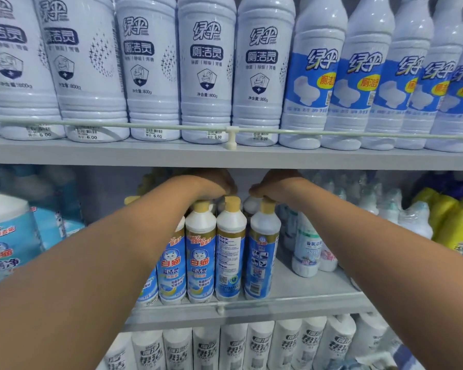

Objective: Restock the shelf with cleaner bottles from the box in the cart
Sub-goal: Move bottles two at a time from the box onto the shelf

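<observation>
Two bare forearms reached forward and up from the lower corners of the view into the middle shelf (292, 297). At its front edge stood a tight cluster of cleaner bottles (201, 252) with white bodies, blue labels and yellow caps, upright and touching one another, some turned label-out and some showing their backs. The left hand (211, 184) lay curled over the caps on the left side of the cluster, and the right hand (273, 184) was curled over the caps on the right; both were closed down on the bottle tops, though the fingers were partly hidden and I could not tell exactly which bottles each gripped. Beside the cluster to the right stood a pale green-labelled bottle (306, 247), apart from it. Above, the upper shelf (145, 154) carried a row of large white bottles (206, 70) behind a rail.
</observation>
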`<state>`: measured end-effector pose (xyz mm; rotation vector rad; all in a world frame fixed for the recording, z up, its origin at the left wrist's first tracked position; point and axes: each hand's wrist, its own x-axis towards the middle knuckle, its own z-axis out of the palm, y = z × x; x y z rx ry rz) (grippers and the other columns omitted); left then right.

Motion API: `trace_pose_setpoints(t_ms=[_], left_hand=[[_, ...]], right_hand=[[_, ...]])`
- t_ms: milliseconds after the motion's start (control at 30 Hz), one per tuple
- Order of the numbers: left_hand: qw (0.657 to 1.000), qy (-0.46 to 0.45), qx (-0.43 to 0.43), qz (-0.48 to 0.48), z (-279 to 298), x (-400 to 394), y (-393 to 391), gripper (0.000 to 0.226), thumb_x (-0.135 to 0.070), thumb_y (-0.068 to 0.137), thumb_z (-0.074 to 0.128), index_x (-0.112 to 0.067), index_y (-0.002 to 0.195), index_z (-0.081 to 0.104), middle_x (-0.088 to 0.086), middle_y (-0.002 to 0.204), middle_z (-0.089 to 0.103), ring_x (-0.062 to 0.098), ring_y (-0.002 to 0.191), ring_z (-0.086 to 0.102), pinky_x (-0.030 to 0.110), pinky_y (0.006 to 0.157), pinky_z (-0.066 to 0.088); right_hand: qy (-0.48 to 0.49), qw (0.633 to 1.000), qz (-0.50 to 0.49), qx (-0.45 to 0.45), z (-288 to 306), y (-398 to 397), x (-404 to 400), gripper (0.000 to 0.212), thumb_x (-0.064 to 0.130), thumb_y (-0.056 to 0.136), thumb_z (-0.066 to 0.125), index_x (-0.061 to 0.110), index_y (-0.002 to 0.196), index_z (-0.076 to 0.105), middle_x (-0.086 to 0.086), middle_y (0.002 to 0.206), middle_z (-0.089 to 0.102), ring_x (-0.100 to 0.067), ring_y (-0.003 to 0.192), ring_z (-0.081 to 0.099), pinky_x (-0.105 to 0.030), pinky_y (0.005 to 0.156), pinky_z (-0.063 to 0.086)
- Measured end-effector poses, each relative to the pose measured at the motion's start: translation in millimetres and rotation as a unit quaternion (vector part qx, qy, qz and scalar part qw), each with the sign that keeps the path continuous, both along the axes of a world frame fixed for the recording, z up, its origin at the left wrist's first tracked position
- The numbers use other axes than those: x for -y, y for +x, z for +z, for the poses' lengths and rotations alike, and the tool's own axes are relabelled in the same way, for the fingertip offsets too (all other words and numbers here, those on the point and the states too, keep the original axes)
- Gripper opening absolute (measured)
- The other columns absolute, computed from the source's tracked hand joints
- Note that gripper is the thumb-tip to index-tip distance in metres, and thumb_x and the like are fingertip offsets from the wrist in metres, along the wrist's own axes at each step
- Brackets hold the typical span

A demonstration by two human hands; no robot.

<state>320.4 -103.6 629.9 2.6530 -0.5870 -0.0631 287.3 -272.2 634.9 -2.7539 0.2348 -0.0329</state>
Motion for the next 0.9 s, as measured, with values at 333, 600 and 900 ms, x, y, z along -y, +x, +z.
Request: trace_pose_setpoints(t_ms=[333,600,900], left_hand=[[0.999,0.019,-0.022,-0.022,6,-1,-3,0.004,-0.027,0.097,0.06,-0.027,0.101,0.06,0.002,0.111,0.062,0.017,0.096,0.052,0.031,0.088,0.042],[1.0,-0.004,0.007,0.019,-1,-6,-1,0.03,-0.048,0.085,0.06,-0.027,0.104,0.071,0.001,0.106,0.072,0.022,0.098,0.066,0.043,0.096,0.053],[0.998,-0.037,0.035,0.026,0,-5,-31,0.036,-0.054,0.093,0.053,-0.033,0.118,0.067,-0.01,0.118,0.064,0.016,0.102,0.058,0.03,0.091,0.046]], right_hand=[[-0.053,0.997,0.041,-0.032,8,-5,2,0.038,0.042,0.097,0.049,0.019,0.068,0.052,0.003,0.055,0.051,-0.012,0.043,0.044,-0.021,0.047,0.034],[0.02,0.997,0.067,-0.017,8,-19,9,0.04,0.041,0.098,0.053,0.008,0.111,0.072,-0.006,0.099,0.074,-0.013,0.071,0.063,-0.018,0.058,0.045],[0.116,0.989,0.036,0.085,-14,-39,14,0.055,0.05,0.092,0.061,0.008,0.127,0.064,-0.011,0.121,0.068,-0.027,0.109,0.065,-0.036,0.093,0.054]])
